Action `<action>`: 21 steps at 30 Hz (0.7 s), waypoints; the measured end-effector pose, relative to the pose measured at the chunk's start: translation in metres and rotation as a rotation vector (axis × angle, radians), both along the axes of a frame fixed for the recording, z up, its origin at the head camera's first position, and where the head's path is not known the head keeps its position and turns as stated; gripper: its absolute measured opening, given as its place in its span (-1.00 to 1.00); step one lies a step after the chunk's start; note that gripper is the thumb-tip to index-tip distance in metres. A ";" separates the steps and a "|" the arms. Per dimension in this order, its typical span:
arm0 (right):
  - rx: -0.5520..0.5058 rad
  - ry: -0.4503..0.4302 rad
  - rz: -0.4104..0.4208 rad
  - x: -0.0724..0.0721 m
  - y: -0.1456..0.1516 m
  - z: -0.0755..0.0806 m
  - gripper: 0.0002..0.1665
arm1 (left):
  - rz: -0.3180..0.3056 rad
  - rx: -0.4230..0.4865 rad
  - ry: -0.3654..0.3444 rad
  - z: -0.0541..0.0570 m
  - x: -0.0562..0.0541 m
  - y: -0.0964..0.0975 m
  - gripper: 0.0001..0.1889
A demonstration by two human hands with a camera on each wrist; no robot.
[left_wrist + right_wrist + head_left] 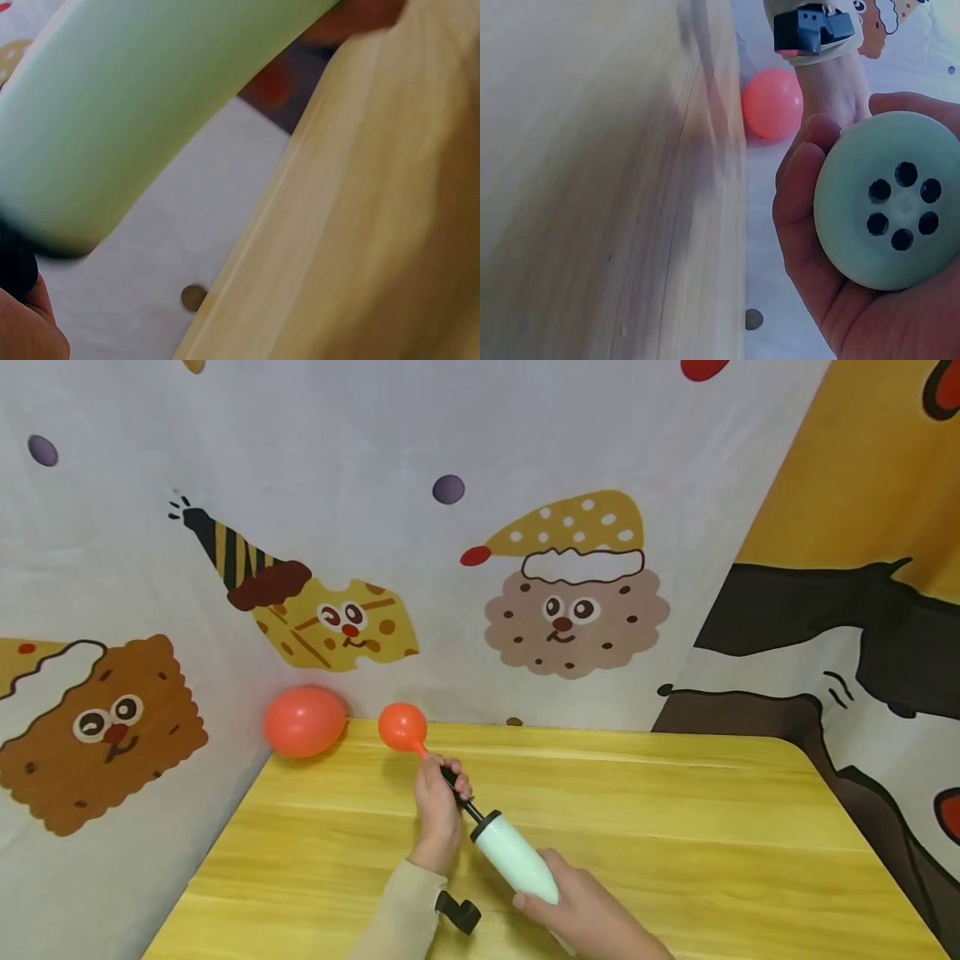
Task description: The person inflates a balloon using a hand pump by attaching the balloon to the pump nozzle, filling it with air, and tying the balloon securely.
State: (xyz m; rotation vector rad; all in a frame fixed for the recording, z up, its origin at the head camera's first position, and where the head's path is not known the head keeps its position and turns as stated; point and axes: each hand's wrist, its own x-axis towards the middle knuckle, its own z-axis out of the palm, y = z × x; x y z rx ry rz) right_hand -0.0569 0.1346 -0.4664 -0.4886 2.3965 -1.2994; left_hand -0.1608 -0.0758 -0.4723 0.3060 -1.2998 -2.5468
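A mint-green balloon pump (517,857) slants over the table between the two hands. My left hand (438,802) grips its black front end, with the neck of a small, partly inflated orange-red balloon (402,727) at the fingers. Between that hand and the green body a length of black rod shows. At the rear, my right hand (581,902) wraps round the body; the right wrist view shows the pump's round end face (847,240) with several dark holes, cupped by palm and fingers. The green body fills much of the left wrist view.
A larger, inflated red balloon (303,722) lies at the table's back left corner, near the cloth. The wooden table (675,827) meets a hanging cloth (450,410) printed with cartoon figures. A black camera mount (458,912) sticks out from the left sleeve.
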 end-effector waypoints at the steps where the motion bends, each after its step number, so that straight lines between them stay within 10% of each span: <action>1: 0.011 0.000 0.003 0.002 0.002 0.000 -0.31 | 0.015 0.003 0.000 0.000 -0.002 -0.004 -0.60; 14: 0.052 -0.115 0.072 0.009 0.023 -0.006 -0.30 | 0.067 0.010 -0.018 -0.005 -0.004 -0.020 -0.65; 21: 0.041 -0.024 0.063 0.004 0.013 -0.009 -0.36 | 0.044 0.009 -0.014 -0.009 0.001 -0.009 -0.67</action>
